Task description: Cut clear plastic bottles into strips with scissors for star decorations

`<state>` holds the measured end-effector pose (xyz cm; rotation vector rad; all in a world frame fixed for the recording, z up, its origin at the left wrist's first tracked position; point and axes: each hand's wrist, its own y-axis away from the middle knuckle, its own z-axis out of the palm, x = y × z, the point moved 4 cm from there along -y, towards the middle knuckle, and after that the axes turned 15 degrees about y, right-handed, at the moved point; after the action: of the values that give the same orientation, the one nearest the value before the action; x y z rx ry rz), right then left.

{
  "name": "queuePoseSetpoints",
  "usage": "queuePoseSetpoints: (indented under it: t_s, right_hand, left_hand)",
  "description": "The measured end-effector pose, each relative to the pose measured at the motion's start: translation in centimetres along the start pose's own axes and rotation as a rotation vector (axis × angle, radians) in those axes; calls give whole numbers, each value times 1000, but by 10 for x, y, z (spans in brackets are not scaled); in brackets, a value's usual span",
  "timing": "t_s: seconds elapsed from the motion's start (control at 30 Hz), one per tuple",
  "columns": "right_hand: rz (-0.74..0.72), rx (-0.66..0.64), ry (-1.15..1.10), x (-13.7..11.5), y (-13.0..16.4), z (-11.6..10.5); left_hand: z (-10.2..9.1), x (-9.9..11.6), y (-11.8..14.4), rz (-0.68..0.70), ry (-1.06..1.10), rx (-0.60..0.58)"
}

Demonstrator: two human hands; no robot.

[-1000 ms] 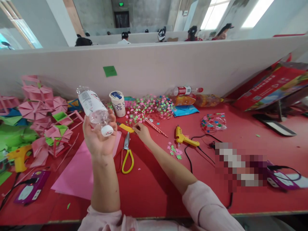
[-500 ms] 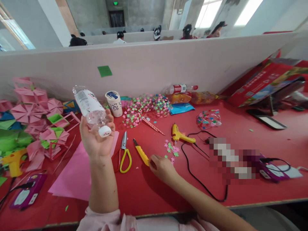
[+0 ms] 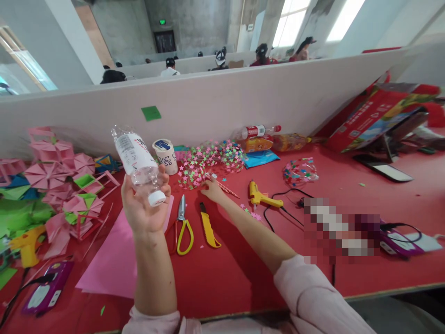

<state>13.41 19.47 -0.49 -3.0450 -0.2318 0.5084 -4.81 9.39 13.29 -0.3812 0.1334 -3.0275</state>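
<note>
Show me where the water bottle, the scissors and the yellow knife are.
water bottle (image 3: 134,155), head view, on its label.
scissors (image 3: 184,231), head view, on the yellow handle loop.
yellow knife (image 3: 208,229), head view, on its yellow body.

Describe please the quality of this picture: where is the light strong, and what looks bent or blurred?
Head view: the windows at top right are blown out white; the partition wall curves from wide-angle distortion; a pixelated patch hides part of the red table; the left hand and its clear bottle are sharp; the right hand by the paper stars is slightly soft.
</note>
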Motion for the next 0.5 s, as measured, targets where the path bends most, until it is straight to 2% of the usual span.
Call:
queuePoseSetpoints:
  t_s: [0.1, 0.3, 0.5]
  right_hand:
    - [-23, -5, -44, -8, -19, 12]
    - [-92, -37, -77, -36, -28, 30]
    - [-110, -65, -14, -39, -22, 25]
  left_hand:
    - [-2, 3, -1, 23, -4, 2]
    - [-7, 8, -4, 36, 17, 15]
    - [-7, 8, -4, 41, 15, 17]
